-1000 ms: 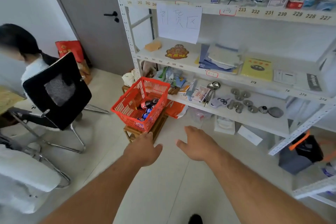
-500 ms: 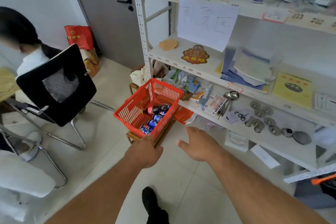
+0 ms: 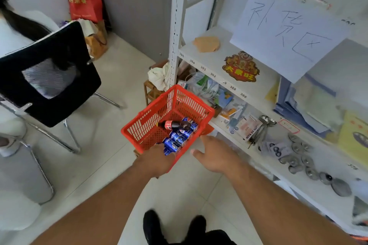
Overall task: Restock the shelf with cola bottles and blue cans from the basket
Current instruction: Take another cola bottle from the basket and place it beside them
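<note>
A red plastic basket [image 3: 151, 123] stands on a small wooden stool beside the white shelf unit [image 3: 211, 59]. Inside it a cola bottle [image 3: 175, 125] lies on its side on top of several blue cans [image 3: 180, 138]. My left hand [image 3: 156, 160] reaches over the basket's near rim, its fingertips at the nearest can; its fingers are hidden from me. My right hand [image 3: 216, 156] hovers open just right of the basket, fingers spread, holding nothing.
A black mesh chair [image 3: 49, 77] with a seated person stands to the left. The middle shelf carries a handwritten paper sign [image 3: 288, 30], a gold sticker and folders. The lower shelf [image 3: 258, 145] holds packets, spoons and metal fittings. A red bag leans by the grey door.
I have stepped closer and the basket now lies right under my hands. My left hand has moved forward over the basket's near rim; my right hand has come alongside the basket.
</note>
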Demonstrator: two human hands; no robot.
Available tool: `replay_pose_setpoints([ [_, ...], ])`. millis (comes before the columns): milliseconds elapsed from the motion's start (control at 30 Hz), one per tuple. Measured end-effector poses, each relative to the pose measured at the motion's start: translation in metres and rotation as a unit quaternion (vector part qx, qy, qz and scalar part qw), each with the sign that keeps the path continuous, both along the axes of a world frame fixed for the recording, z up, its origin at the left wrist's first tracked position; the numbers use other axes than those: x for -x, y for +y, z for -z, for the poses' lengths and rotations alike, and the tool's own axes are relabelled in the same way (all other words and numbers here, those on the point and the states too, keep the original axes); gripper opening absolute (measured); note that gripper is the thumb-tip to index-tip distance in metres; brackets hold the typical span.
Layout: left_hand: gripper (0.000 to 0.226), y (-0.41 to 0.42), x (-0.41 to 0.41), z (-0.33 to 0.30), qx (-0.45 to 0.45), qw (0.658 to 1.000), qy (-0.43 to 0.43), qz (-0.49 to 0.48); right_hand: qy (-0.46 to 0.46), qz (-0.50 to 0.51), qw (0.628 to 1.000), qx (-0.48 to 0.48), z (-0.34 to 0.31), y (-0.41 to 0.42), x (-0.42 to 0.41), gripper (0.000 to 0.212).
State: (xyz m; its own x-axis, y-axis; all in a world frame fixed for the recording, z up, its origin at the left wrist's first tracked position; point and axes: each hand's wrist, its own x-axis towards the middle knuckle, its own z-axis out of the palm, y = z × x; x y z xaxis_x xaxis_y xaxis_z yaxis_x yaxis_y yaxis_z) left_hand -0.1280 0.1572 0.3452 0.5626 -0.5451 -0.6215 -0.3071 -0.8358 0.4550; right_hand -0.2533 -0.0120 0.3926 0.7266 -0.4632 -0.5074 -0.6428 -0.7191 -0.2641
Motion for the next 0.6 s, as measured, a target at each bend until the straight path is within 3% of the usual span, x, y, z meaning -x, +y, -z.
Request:
replay_pose_setpoints([
  [200, 0.046, -0.04, -0.034, 0.019, -0.026, 0.999, 0.042, -0.023, 0.004, -0.02, 0.999, -0.026, 0.02, -0.061, -0.059, 0.047],
  [333, 0.067, -0.075, -0.065, 0.035, -0.07, 0.995, 0.041, -0.057, 0.002, -0.054, 0.997, -0.051, 0.045, -0.111, -0.098, 0.055],
  [433, 0.072, -0.107, -0.083, 0.051, -0.088, 0.99, 0.058, -0.089, 0.024, -0.077, 0.994, -0.074, 0.061, -0.15, -0.128, 0.045],
  [500, 0.07, -0.13, -0.088, 0.064, -0.093, 0.986, 0.081, -0.11, 0.033, -0.092, 0.992, -0.081, 0.078, -0.176, -0.147, 0.044],
  [600, 0.047, -0.156, -0.09, 0.096, -0.077, 0.974, 0.127, -0.17, 0.055, -0.114, 0.987, -0.096, 0.107, -0.202, -0.173, 0.049],
])
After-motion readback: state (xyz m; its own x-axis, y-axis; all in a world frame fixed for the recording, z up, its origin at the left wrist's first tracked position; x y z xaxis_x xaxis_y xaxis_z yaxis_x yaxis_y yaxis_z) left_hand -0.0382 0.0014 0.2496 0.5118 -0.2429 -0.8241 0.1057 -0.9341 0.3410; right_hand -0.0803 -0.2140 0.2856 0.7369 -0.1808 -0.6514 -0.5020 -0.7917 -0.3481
